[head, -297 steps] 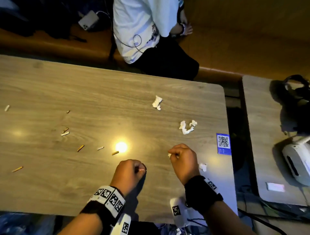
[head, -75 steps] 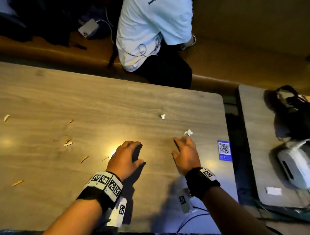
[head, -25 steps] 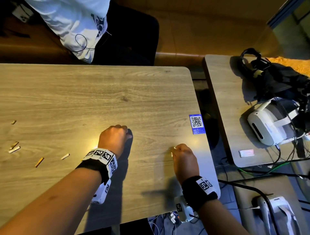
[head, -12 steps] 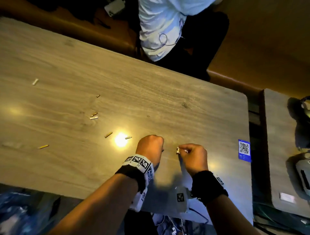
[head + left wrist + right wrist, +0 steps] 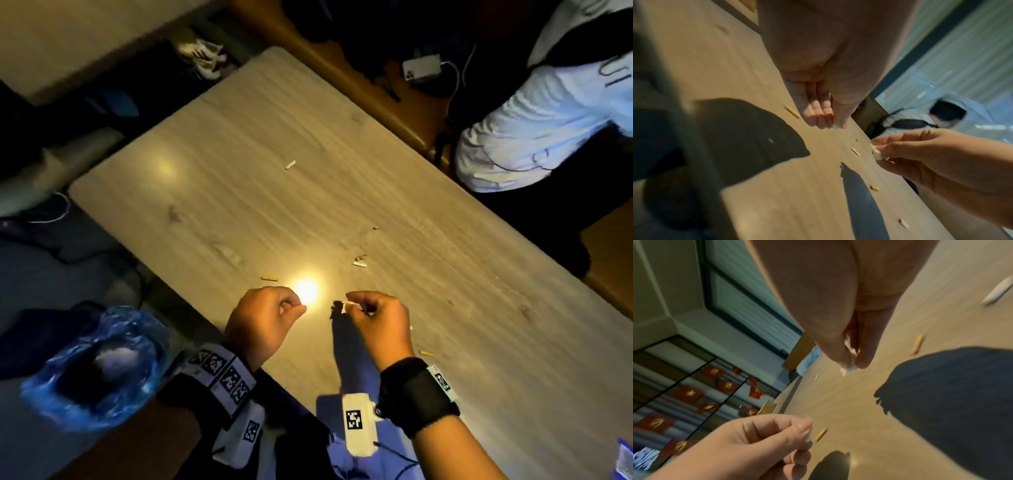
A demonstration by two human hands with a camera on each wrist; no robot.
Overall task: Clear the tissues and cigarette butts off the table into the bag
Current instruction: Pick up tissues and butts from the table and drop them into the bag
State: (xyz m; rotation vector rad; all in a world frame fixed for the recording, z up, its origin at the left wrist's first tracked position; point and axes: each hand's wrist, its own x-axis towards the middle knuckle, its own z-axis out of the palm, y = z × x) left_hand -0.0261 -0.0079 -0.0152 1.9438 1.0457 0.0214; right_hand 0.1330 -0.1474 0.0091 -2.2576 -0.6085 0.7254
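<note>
My right hand (image 5: 352, 305) pinches a small white tissue scrap (image 5: 345, 306) just above the wooden table (image 5: 308, 137), near its front edge. The scrap (image 5: 849, 368) shows between thumb and fingers in the right wrist view. My left hand (image 5: 298, 306) is curled beside it and pinches a tiny white bit (image 5: 835, 128) at its fingertips. Several cigarette butts lie on the table: one (image 5: 269, 278) just beyond the left hand, a pair (image 5: 359, 263) further in, one (image 5: 290, 164) far back. A blue plastic bag (image 5: 51, 387) stands open on the floor at lower left, with white tissue (image 5: 113, 356) inside.
A person in a white shirt (image 5: 534, 120) sits on the bench behind the table at upper right. A phone on a cable (image 5: 421, 68) lies on that bench. A bright lamp reflection (image 5: 306, 289) sits between my hands. Another butt (image 5: 426, 353) lies right of my right wrist.
The head view has swung left, bringing the blue bag into sight. Both hands stay close together, the right still pinching its scrap. The larger tissue pieces seen earlier are gone from the table.
</note>
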